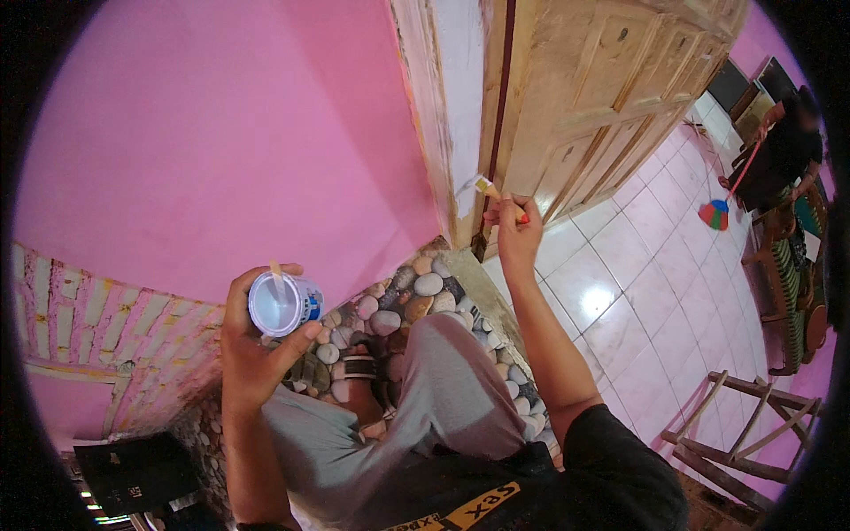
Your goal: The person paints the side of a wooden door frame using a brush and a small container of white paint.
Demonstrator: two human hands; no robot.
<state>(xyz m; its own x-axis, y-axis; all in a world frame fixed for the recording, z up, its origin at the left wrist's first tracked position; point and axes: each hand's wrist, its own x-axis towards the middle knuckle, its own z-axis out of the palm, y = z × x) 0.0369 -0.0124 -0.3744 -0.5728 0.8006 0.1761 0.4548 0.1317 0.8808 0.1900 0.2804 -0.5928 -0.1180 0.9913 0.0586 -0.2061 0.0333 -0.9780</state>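
My left hand (257,341) holds a small paint can (274,305) of pale paint, with a flat stick across its top. My right hand (515,226) grips a small paintbrush (489,188) with a wooden handle; its bristles are at the lower part of the partly white-painted door frame (465,106). Beside that frame is a wooden panel door (602,88), and to its left a pink wall (221,142).
I crouch on pebble-patterned floor (429,283) beside tiles (646,292). At right are a person (788,150) with a broom (713,212), chairs (779,283) and a wooden ladder-like frame (739,416). A dark object (124,473) sits lower left.
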